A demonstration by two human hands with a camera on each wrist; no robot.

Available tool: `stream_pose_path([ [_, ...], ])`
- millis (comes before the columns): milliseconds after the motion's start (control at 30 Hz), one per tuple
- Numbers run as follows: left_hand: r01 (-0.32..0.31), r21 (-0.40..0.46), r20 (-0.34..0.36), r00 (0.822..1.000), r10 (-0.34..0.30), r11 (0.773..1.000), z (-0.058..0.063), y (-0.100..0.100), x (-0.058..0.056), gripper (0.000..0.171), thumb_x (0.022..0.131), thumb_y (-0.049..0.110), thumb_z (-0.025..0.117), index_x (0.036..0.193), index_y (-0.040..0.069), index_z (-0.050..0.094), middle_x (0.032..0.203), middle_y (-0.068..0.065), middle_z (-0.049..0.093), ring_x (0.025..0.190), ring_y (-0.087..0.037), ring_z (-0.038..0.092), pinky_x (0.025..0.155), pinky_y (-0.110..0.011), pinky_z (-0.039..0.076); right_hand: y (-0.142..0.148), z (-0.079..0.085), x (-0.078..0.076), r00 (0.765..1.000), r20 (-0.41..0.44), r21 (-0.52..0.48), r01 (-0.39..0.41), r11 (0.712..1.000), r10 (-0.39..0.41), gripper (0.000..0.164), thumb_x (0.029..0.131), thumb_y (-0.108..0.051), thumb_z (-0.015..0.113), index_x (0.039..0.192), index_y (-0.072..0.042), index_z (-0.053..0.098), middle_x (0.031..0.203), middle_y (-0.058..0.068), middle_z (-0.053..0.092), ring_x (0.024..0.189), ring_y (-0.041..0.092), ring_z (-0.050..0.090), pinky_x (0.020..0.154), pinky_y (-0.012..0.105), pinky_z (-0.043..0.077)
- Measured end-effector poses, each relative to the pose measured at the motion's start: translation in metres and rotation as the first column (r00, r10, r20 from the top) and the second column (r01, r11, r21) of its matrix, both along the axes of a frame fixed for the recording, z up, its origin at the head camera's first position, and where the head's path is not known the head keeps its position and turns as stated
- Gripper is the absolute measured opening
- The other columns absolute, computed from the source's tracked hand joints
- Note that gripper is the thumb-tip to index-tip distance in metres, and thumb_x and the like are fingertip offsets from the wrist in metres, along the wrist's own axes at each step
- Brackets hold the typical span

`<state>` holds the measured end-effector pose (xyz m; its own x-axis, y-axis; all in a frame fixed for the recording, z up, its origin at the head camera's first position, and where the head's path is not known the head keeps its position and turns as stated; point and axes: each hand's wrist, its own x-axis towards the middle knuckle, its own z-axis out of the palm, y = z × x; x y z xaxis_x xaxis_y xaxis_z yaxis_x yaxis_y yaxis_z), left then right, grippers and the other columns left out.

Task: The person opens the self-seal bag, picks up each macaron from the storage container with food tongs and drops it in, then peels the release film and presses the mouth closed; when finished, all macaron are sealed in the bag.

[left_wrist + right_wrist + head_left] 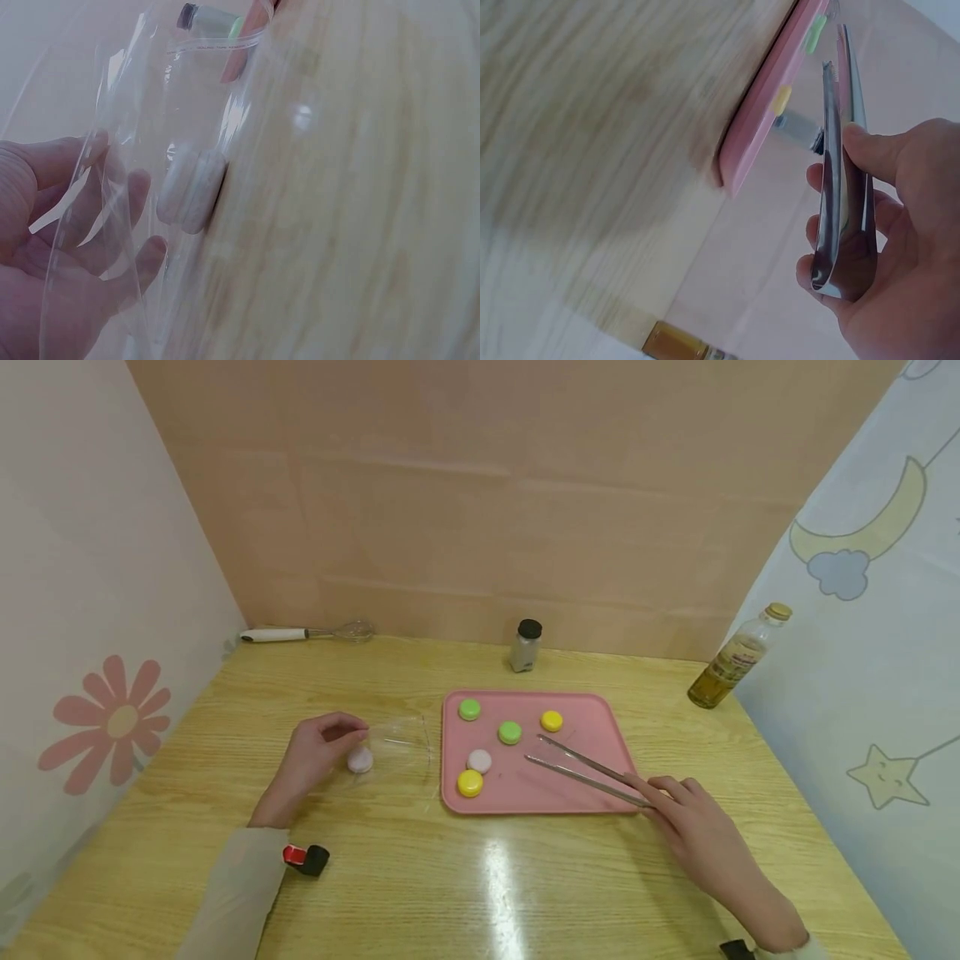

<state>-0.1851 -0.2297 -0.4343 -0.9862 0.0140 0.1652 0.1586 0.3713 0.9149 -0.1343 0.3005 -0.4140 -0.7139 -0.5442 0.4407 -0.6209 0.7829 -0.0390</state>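
My left hand (318, 747) pinches a clear plastic bag (405, 739) lying on the table left of the tray. A pale macaron (360, 760) is inside the bag, close under my fingers, and it stands on edge in the left wrist view. With my right hand (701, 835) I grip metal tongs (588, 772), thumb on one arm and fingers round the other. The tong tips are spread apart over the pink tray (540, 799), nothing between them. On the tray sit two green macarons (510, 732), two yellow macarons (552, 721) and a pale macaron (479, 762).
Behind the tray stands a small jar with a black lid (526, 647). A glass bottle of amber liquid (733, 660) is at the back right. At the back left, a whisk (307, 633) with a white handle lies along the wall. The wooden table (420, 885) reaches the walls.
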Motion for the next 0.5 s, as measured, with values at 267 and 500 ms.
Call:
stream_pose_path([
  [267, 0.001, -0.001, -0.005, 1.000, -0.001, 1.000, -0.002, 0.000, -0.001, 0.024, 0.098, 0.016, 0.071, 0.112, -0.002, 0.073, 0.108, -0.015, 0.072, 0.096, -0.016, 0.066, 0.080, -0.019, 0.051, 0.025, -0.004, 0.008, 0.993, -0.001, 0.017, 0.121, 0.993, -0.121, 0.063, 0.079, 0.000, 0.081, 0.137, -0.016, 0.064, 0.104, 0.002, 0.065, 0.081, 0.020, 0.051, 0.066, 0.040, 0.046],
  [500, 0.001, 0.000, -0.001, 1.000, -0.001, 1.000, -0.003, 0.000, -0.001, 0.022, 0.097, 0.016, 0.071, 0.111, -0.001, 0.073, 0.108, -0.014, 0.072, 0.097, -0.016, 0.066, 0.081, -0.019, 0.051, 0.037, -0.008, 0.010, 0.981, 0.024, 0.049, 0.192, 0.980, -0.194, 0.060, 0.080, -0.002, 0.081, 0.136, -0.015, 0.063, 0.103, 0.006, 0.065, 0.081, 0.025, 0.053, 0.066, 0.044, 0.047],
])
